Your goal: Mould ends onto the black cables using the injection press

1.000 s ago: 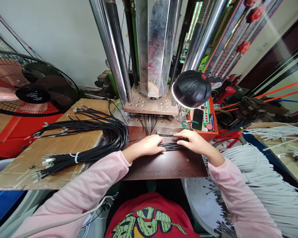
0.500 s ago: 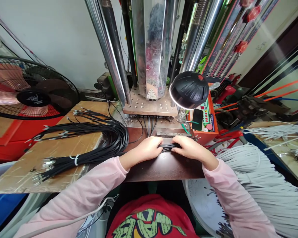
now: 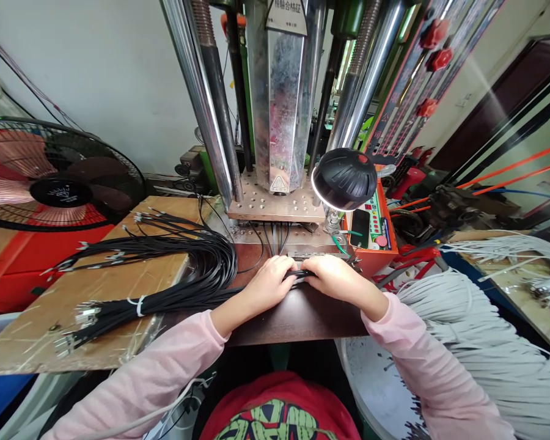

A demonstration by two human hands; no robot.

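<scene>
Black cables [image 3: 299, 276] run between my two hands at the middle of the brown bench. My left hand [image 3: 274, 278] is closed on them, with its fingertips partly hidden. Just to its right, my right hand [image 3: 332, 275] also grips the cables, thumb and fingers curled around them. Directly behind the hands lies a slim metal mould bar [image 3: 305, 255], partly covered by them. To the left a thick bundle of black cables [image 3: 165, 300], bound with a white tie [image 3: 140, 305], curves over a wooden board and leads toward my left forearm.
A press with a steel plate [image 3: 275, 211] stands behind the hands. A black lamp [image 3: 346, 178] hangs at its right, near an orange control box [image 3: 378, 226]. A fan [image 3: 62, 183] stands left. White cables [image 3: 481, 342] pile at right, beside a white tub [image 3: 366, 373].
My right hand has moved left, closer to my left hand, and my left hand has shifted slightly left. Less cable shows between them. The camera view has tilted up a little.
</scene>
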